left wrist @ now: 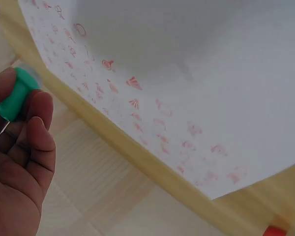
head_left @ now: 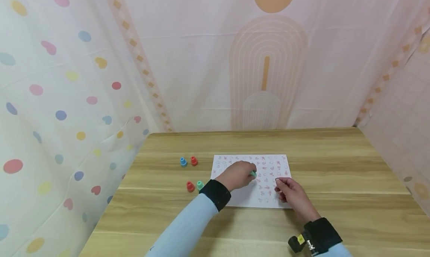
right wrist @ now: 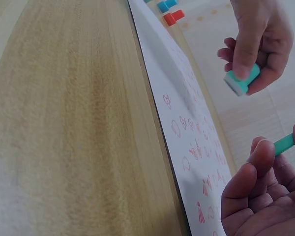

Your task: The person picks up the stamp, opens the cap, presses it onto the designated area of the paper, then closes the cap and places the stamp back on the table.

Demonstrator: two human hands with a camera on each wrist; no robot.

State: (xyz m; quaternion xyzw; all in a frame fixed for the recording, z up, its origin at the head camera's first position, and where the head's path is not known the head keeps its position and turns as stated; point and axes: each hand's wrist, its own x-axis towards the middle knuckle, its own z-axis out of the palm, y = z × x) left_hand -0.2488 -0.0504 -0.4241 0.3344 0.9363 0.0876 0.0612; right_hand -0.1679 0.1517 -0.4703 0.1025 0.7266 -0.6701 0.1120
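L hand (head_left: 236, 175) pinches green stamp (right wrist: 245, 79) above printed sheet (head_left: 242, 201); R hand (head_left: 295, 197), fingers curled, pinches green piece (right wrist: 284, 144), poss. a cap (mostly hidden), nr sheet's R edge. 4 more stamps (head_left: 190, 187) on surface (head_left: 336, 167), L of sheet.

Green stamp (head_left: 253, 174): stubby, with a pale, flat end. It is pinched between thumb and fingers of the left hand (head_left: 236, 175), tilted, above the sheet and apart from it.

Green piece (right wrist: 284, 145): slim in its visible part, gripped between thumb and fingers of the right hand (head_left: 295, 197) near the sheet's right edge. The fingers hide the remainder; its full form cannot be determined.

Sheet of paper (head_left: 242, 199): white, rectangular, lying on the table (head_left: 336, 167), long sides running left to right. Small reddish marks, some bold, some faint, include fan-like shapes. The lower left area is bare.
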